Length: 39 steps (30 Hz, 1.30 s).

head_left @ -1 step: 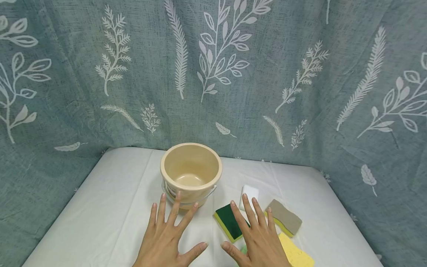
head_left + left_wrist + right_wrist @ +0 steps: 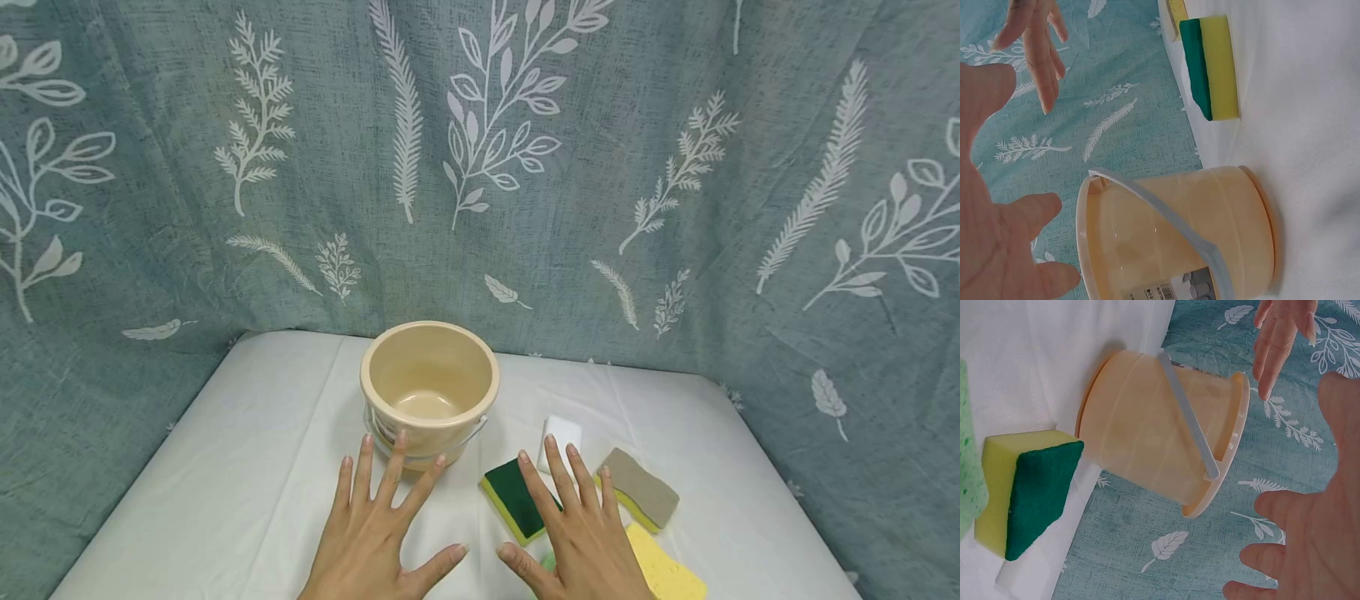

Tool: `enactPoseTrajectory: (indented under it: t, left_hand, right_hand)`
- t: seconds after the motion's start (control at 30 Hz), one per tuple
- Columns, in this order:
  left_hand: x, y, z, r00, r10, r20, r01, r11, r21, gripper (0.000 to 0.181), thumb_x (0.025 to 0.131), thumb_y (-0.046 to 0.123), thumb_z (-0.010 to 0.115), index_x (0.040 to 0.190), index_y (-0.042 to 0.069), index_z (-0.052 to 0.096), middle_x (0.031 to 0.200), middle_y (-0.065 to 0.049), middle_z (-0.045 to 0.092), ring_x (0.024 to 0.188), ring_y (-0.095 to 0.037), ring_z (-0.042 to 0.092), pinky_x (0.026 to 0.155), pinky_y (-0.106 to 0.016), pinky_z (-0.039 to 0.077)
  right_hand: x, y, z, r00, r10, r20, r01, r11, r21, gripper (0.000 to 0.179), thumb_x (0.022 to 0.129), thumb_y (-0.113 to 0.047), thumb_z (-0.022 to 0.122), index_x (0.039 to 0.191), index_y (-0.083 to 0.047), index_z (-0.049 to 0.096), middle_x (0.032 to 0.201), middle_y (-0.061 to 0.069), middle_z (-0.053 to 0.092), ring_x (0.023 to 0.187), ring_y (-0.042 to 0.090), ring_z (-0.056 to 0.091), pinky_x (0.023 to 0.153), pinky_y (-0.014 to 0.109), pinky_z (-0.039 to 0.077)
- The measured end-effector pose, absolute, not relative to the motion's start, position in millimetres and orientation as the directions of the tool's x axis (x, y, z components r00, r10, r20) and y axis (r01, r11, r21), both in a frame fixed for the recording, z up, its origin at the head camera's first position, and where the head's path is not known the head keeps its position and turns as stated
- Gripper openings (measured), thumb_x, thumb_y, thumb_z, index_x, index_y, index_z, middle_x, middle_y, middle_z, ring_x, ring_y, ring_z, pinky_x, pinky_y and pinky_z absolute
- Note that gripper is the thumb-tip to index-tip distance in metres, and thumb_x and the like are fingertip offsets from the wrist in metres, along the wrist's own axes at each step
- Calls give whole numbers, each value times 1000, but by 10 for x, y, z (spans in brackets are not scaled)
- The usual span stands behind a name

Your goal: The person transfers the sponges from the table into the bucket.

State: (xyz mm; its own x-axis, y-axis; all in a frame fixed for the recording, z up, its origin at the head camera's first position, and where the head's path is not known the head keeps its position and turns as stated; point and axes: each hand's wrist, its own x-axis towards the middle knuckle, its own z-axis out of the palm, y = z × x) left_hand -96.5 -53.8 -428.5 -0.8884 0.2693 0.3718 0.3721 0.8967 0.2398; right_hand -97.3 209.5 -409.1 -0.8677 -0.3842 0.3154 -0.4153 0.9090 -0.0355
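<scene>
My left hand (image 2: 367, 537) is spread, palm down, just in front of a beige bucket (image 2: 429, 367), its fingertips overlapping the bucket's lower side in the head view. It holds nothing. The bucket stands upright with its grey handle (image 2: 1172, 215) hanging down. To the right, my right hand (image 2: 585, 542) is likewise spread and holds nothing, hovering over a group of sponges. A dark green and yellow scrub sponge (image 2: 513, 496) lies by its index finger. Under the palm a light green sponge (image 2: 969, 456) is mostly hidden in the head view.
Beyond the right fingertips lies a white block (image 2: 566, 432). A grey-brown and yellow sponge (image 2: 641, 483) sits to its right, and a plain yellow sponge (image 2: 667, 573) nearer me. White cloth (image 2: 210, 467) covers the table; a leaf-patterned teal curtain (image 2: 315, 167) surrounds it at the back and sides.
</scene>
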Motion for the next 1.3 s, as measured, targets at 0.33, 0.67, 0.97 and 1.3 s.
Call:
enactPoseTrajectory:
  t: [0.33, 0.67, 0.97, 1.3]
  left_hand:
    - [-971, -545, -4259, -881, 264, 394, 385, 882, 271, 86, 87, 83, 49, 157, 33, 43, 167, -21, 23, 148, -57, 21, 114, -73, 24]
    - [-1279, -714, -4206, -835, 42, 549, 402, 728, 556, 74, 99, 39, 67, 157, 5, 36, 154, -31, 37, 140, -49, 41, 106, -68, 41]
    - [-1619, -849, -4385, -860, -132, 493, 387, 461, 798, 57, 103, 24, 62, 150, 0, 40, 154, -27, 33, 137, -40, 41, 106, -60, 43]
    - [-1775, -799, -4541, -855, -161, 493, 406, 384, 830, 56, 101, 20, 64, 149, 2, 42, 147, -21, 42, 134, -32, 45, 103, -46, 45]
  right_hand:
    - [-966, 2104, -4074, -866, -379, 326, -401, 916, 0, 91, 92, -75, 54, 164, -28, 23, 170, 10, 19, 151, 43, 27, 110, 76, 27]
    - [-893, 2244, -4039, -827, -370, 422, -409, 912, -2, 96, 93, -63, 62, 165, -18, 19, 165, 15, 31, 143, 37, 41, 107, 61, 41]
    - [-783, 2443, -4130, -818, -315, 481, -392, 918, -66, 90, 93, -51, 69, 164, -16, 25, 157, 14, 44, 135, 35, 50, 98, 57, 48]
    - [-626, 2555, -4448, -869, -211, 448, -276, 957, -85, 84, 89, -42, 77, 156, -10, 39, 147, 15, 54, 124, 35, 59, 90, 56, 54]
